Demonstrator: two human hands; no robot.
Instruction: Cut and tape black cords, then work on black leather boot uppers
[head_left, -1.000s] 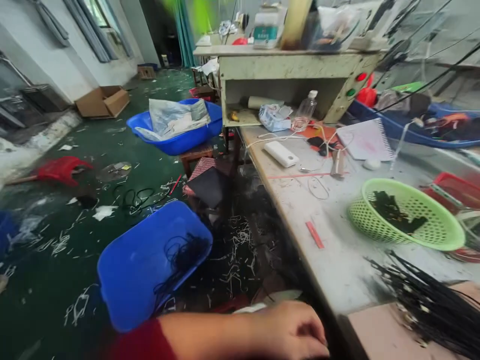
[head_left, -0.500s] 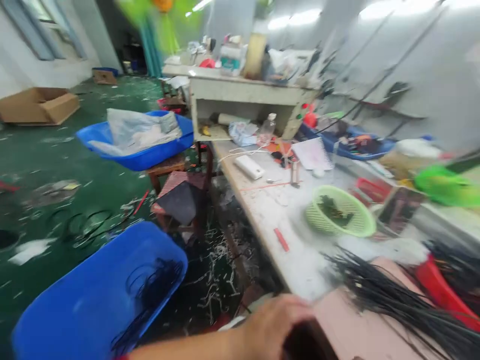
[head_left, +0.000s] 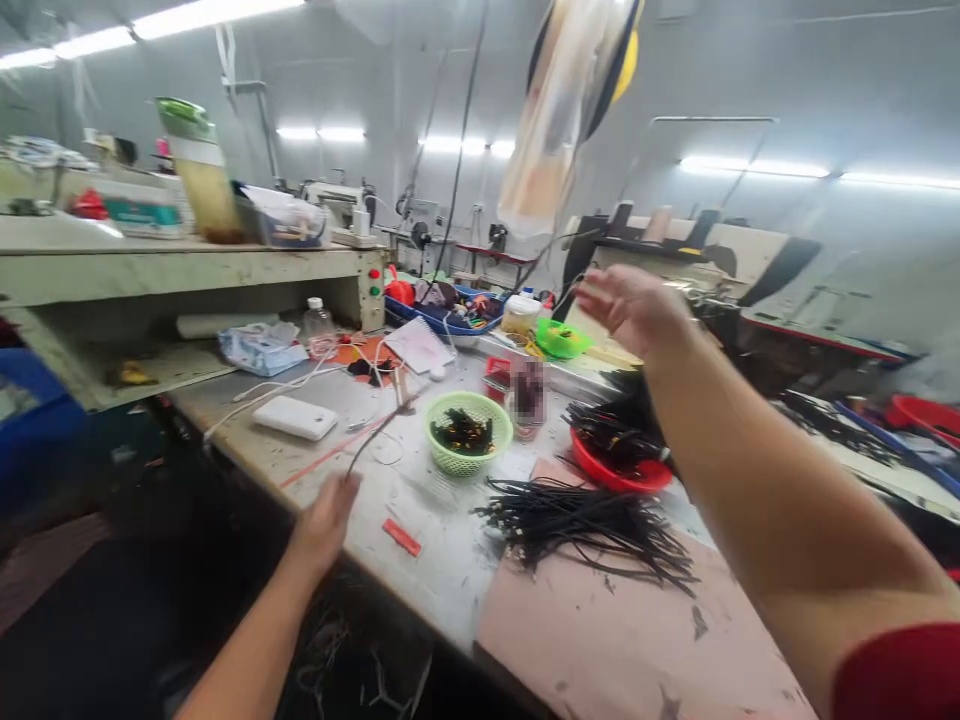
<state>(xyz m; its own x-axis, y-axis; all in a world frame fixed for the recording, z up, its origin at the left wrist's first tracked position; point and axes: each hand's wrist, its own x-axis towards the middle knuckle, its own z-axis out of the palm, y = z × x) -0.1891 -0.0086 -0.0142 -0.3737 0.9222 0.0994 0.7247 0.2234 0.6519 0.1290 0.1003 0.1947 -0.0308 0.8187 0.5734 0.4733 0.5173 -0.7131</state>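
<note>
My left hand (head_left: 326, 515) is closed at the table's front edge on a thin dark cord (head_left: 375, 435). The cord runs up and right towards a small upright tan piece (head_left: 401, 385); I cannot tell whether they touch. My right hand (head_left: 634, 305) is raised on the right with its fingers apart, and no held thing shows. Below it is a red basin (head_left: 622, 478) heaped with black cords. A loose bundle of black cords (head_left: 585, 530) with pale tips lies on a pinkish board (head_left: 600, 640). A light green basket (head_left: 469, 455) holds small black pieces with gold-coloured bits.
A white power-bank-like block (head_left: 296, 417), a red strip (head_left: 402, 537) and a spiral notebook (head_left: 420, 347) lie on the white table. Behind are a bright green bowl (head_left: 562, 340) and a blue tray of odds and ends (head_left: 461, 305). A filled plastic bag (head_left: 547, 140) hangs overhead.
My view has swung right and up from the floor with its blue tubs to the table. Both forearms now show, the left hand with a cord and the right hand raised.
</note>
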